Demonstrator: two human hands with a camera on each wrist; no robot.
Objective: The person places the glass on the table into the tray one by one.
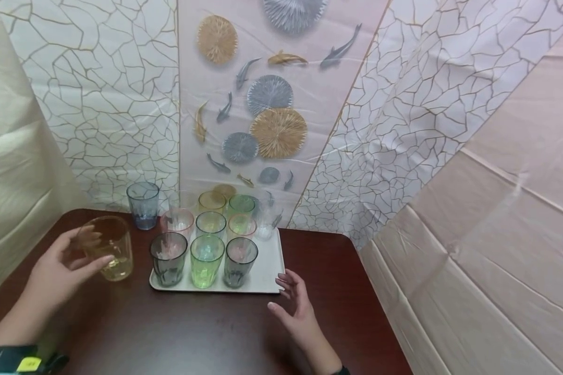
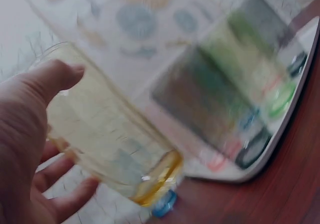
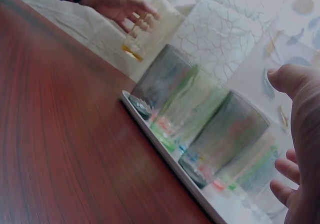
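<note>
Amber-tinted and see-through, the yellow tumbler [image 1: 109,248] was held just above the dark wood counter [image 1: 206,333], left of the white tray [image 1: 265,271]. The left hand [image 1: 58,268] had its grip clamped on it, thumb on the near side and fingers curled round the far wall; the left wrist view showed the glass tilted. A blue tumbler [image 1: 143,205] stood on the counter just behind it. On the tray, a grey tumbler [image 1: 168,258], a green tumbler [image 1: 206,260] and another grey one formed the front row, with more coloured glasses behind. The right hand [image 1: 296,304] hovered near the tray's front right corner, fingers apart and holding nothing. Smooth walls and a tilted hold could let the tumbler slip, and a careless swing might knock the crowded front row.
</note>
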